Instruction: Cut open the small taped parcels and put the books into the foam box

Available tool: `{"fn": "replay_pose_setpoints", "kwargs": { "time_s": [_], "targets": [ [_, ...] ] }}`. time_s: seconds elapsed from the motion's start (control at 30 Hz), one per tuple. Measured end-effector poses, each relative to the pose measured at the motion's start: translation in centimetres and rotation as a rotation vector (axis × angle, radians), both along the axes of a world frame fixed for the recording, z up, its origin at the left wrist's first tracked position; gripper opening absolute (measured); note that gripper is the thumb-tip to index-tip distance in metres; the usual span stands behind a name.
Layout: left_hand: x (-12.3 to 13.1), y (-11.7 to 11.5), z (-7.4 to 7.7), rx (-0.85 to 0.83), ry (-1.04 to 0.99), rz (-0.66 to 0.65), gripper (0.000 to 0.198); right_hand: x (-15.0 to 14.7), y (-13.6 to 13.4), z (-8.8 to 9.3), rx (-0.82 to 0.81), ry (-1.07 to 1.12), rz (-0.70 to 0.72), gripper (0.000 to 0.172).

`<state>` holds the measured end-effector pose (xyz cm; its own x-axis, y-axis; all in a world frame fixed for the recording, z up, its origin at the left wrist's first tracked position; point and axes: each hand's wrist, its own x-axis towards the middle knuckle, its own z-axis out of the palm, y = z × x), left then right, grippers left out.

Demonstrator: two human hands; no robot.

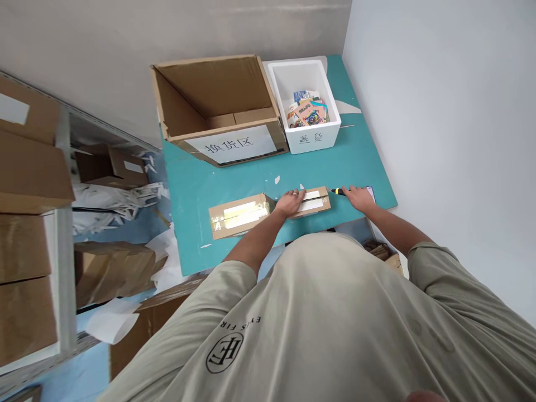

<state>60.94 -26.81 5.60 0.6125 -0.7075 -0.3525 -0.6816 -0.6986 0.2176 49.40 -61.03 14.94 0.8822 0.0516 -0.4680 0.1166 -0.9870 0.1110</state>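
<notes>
My left hand (290, 201) lies flat on a small taped cardboard parcel (313, 202) on the teal table (234, 178), fingers spread on its left end. My right hand (357, 196) is closed round a yellow-and-black utility knife (338, 191), whose tip points left at the parcel's right end. A second taped parcel (239, 215) lies just left of the first, touching it.
A large open cardboard box (218, 109) with a white label stands at the table's back, with a white foam box (305, 106) of colourful packets beside it. Shelving (62, 234) with cartons stands left. Boxes and paper scraps litter the floor. A wall runs along the right.
</notes>
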Motion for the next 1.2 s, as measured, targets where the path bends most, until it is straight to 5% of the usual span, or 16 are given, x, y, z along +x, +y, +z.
{"fn": "replay_pose_setpoints", "kwargs": {
  "time_s": [0.1,0.27,0.43,0.8,1.2],
  "targets": [
    [0.3,0.4,0.1,-0.044,0.015,-0.026,0.065,-1.3,-0.3,-0.9,0.138,0.018,-0.149,0.055],
    [-0.5,0.6,0.0,-0.19,-0.001,-0.246,0.04,-2.7,-0.5,-2.6,0.574,0.142,-0.427,0.042],
    [-0.9,0.6,-0.1,-0.205,-0.006,-0.283,0.045,-2.3,-0.8,-3.3,0.877,0.246,-0.661,0.024],
    [-5.5,-1.8,-0.3,-0.265,-0.041,0.017,0.068,-1.7,-0.5,-2.9,0.81,0.294,-0.601,0.03],
    [-6.0,-1.9,0.8,-0.23,0.0,0.041,0.062,1.1,-1.5,-2.2,0.733,0.343,-0.48,0.05]
  ]
}}
